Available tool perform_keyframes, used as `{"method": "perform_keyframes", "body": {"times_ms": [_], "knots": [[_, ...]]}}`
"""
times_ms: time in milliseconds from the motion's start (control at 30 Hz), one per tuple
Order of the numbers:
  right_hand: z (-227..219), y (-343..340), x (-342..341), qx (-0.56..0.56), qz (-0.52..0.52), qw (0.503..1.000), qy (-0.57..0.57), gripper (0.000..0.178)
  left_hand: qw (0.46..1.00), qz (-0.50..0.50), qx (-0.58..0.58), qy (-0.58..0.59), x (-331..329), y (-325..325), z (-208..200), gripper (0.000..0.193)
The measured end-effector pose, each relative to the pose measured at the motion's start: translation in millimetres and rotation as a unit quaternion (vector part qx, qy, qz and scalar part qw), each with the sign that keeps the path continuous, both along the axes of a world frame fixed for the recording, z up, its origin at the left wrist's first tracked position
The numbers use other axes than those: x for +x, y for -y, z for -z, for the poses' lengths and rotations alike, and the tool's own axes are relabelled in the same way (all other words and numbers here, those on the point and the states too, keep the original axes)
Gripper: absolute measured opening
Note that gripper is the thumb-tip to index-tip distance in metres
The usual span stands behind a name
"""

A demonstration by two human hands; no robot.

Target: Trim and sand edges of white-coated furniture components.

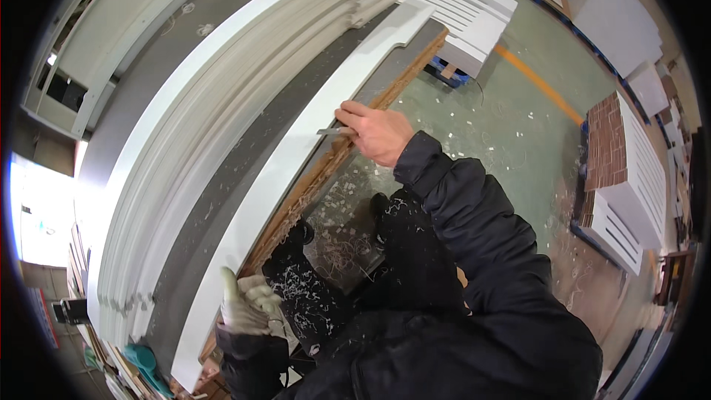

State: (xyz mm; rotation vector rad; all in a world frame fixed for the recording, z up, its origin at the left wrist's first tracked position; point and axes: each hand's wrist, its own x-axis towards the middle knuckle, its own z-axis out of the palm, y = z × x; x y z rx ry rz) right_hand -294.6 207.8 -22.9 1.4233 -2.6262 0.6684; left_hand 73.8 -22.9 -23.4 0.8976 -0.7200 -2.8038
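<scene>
A long, narrow white panel with a stepped far end lies slantwise before me on a grey work surface with a worn brown edge. At the panel's near end my left hand, in a pale work glove, grips the edge with the thumb laid over the top. Farther up, my bare right hand is closed around a small flat metal blade. The blade's tip reaches over the panel's right edge. Its handle, if any, is hidden in my fist.
Beyond the panel stands a row of similar white panels. A slotted white stack rests on a blue pallet at the far end. More stacked panels stand at right. Shavings litter the floor and my trousers. A teal object lies lower left.
</scene>
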Motion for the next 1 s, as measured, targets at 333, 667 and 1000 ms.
{"method": "perform_keyframes", "body": {"times_ms": [333,667,1000], "knots": [[4,-73,10,-0.119,0.142,0.927,0.325,0.043,0.249,0.09,-0.963,0.043,-155,0,7,0.059],[47,-166,-62,-0.314,0.266,0.884,0.222,0.032,0.222,0.171,-0.959,-0.034,-79,32,-5,0.06],[60,-188,-195,-0.261,0.352,0.898,-0.035,0.031,0.227,0.224,-0.947,0.039,-49,28,-8,0.058]]}}
